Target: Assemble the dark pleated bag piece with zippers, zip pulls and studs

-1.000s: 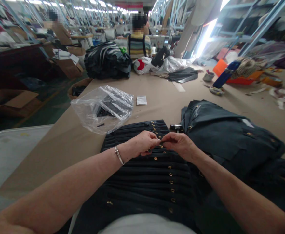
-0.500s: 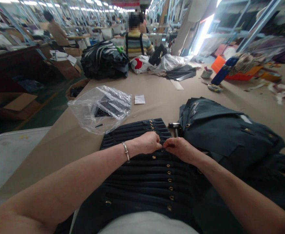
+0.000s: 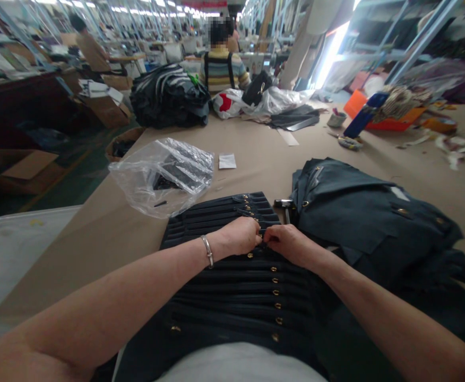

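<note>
Dark fabric pieces [image 3: 220, 281] lie overlapped in a long row in front of me, a small gold metal fitting [image 3: 273, 269] showing on many of them. My left hand [image 3: 242, 235], below a silver bangle [image 3: 207, 251], has its fingers curled closed over the row near one fitting. Close beside it, my right hand [image 3: 286, 241] pinches at the edge of the same piece, thumb and fingers together. The two hands' fingertips almost meet. Whatever small part sits between them is hidden.
A hammer [image 3: 284, 203] lies beyond my right hand, beside a heap of dark fabric pieces [image 3: 368, 207]. A clear plastic bag [image 3: 164, 175] with dark contents rests at the left, near a white paper square [image 3: 227, 161]. Ahead, a person [image 3: 222, 63] sits facing away.
Both hands stay at the same spot on the row, with small finger movements. My left hand's fingers have shifted slightly, and the view has moved a little.
</note>
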Demonstrator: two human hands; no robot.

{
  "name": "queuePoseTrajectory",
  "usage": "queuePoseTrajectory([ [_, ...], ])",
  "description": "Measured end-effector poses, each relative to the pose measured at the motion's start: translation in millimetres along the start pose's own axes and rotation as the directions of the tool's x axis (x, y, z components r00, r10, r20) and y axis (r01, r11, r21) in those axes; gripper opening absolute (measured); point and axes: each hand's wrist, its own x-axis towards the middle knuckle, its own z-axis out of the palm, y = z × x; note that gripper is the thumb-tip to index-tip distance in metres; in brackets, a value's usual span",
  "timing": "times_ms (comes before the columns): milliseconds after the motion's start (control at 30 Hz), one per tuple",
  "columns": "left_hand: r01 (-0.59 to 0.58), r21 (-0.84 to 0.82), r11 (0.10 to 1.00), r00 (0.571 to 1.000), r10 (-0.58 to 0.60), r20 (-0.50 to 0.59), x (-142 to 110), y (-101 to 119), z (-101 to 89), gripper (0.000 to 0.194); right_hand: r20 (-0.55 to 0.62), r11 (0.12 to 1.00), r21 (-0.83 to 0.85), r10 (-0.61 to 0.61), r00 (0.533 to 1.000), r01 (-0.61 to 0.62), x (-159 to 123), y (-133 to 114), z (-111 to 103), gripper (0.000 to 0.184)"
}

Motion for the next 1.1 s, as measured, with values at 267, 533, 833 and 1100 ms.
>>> queuePoseTrajectory([
  [267,0.036,0.07,0.997,0.997,-0.031,-0.072,0,1,2.6,0.017,-0.054,0.999,-0.015,0.033,0.998,-0.034,-2,3,6,0.017],
  [533,0.033,-0.091,0.995,0.995,-0.041,-0.095,-13,-8,-9.3,0.021,-0.076,0.999,-0.052,-0.019,0.997,0.015,-3,0,1,0.013],
  [833,0.144,-0.908,0.394,0.979,-0.192,0.072,-29,-4,-18.9,0.045,-0.323,0.925,0.091,-0.323,0.89,0.369,-8,-57,6,0.02],
  [1100,0.181,-0.933,0.31,0.964,-0.246,0.105,-34,9,-9.3,0.044,-0.248,0.957,0.079,-0.252,0.935,0.279,-3,-66,12,0.009],
])
